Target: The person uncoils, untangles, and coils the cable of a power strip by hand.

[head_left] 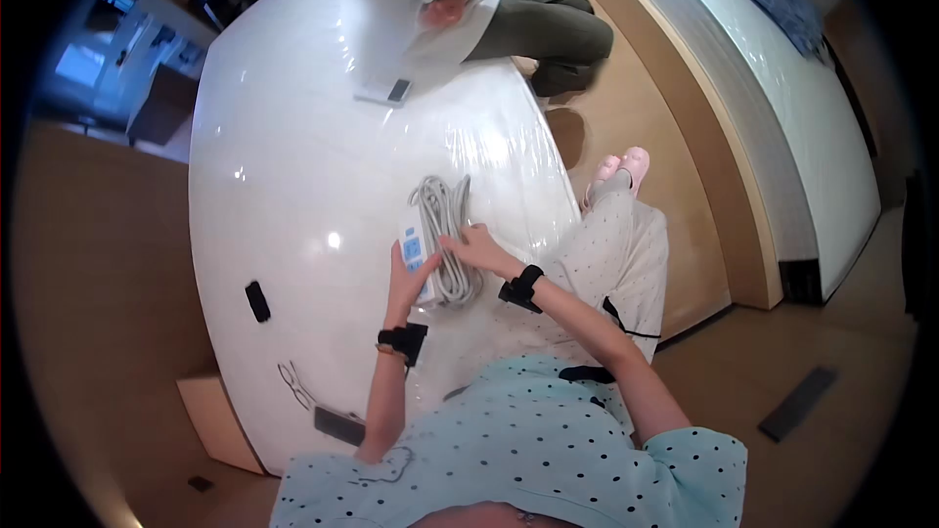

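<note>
A white power strip (410,233) with blue-marked sockets is in front of me, above the plastic-covered mattress. Its long grey cable (452,284) is gathered in a loose coil along the strip's right side. My left hand (409,274) is closed around the strip's left side, thumb toward the coil. From the right, my right hand (479,248) grips the cable loops, its fingers partly bent around them. The undersides of the strip and coil are hidden. A black band is on each of my wrists.
On the mattress (284,137) lie a black object (257,301), glasses (293,383), a dark phone-like slab (339,424) and a white device (383,94). Another person (528,24) sits at the far edge. A second wrapped mattress (782,117) stands to the right.
</note>
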Action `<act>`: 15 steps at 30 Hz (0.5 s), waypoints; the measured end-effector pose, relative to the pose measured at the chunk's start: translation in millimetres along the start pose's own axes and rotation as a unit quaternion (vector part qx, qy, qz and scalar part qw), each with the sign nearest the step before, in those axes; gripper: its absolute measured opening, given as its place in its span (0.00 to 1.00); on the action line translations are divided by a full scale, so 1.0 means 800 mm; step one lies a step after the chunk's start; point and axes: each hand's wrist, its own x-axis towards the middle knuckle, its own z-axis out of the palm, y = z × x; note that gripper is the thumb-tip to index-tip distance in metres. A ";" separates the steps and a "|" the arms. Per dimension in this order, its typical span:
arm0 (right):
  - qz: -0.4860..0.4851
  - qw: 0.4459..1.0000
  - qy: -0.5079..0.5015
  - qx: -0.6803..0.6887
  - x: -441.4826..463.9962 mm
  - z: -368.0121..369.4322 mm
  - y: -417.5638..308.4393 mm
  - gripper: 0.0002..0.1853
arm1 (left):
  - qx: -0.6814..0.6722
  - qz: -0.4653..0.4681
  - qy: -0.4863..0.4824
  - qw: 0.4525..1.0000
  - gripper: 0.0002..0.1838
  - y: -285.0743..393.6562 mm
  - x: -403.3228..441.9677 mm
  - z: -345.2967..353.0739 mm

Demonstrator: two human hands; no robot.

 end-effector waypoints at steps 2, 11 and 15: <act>-0.044 0.999 0.010 -0.015 0.006 -0.006 0.026 0.38 | 0.011 0.018 -0.004 1.000 0.34 -0.001 0.004 0.000; -0.081 0.985 0.059 0.137 -0.012 -0.020 0.092 0.19 | 0.334 0.128 0.194 0.914 0.30 -0.018 0.005 -0.026; -0.068 0.988 0.029 0.138 -0.030 -0.040 0.078 0.15 | 0.284 0.200 0.198 0.917 0.28 0.037 -0.033 0.006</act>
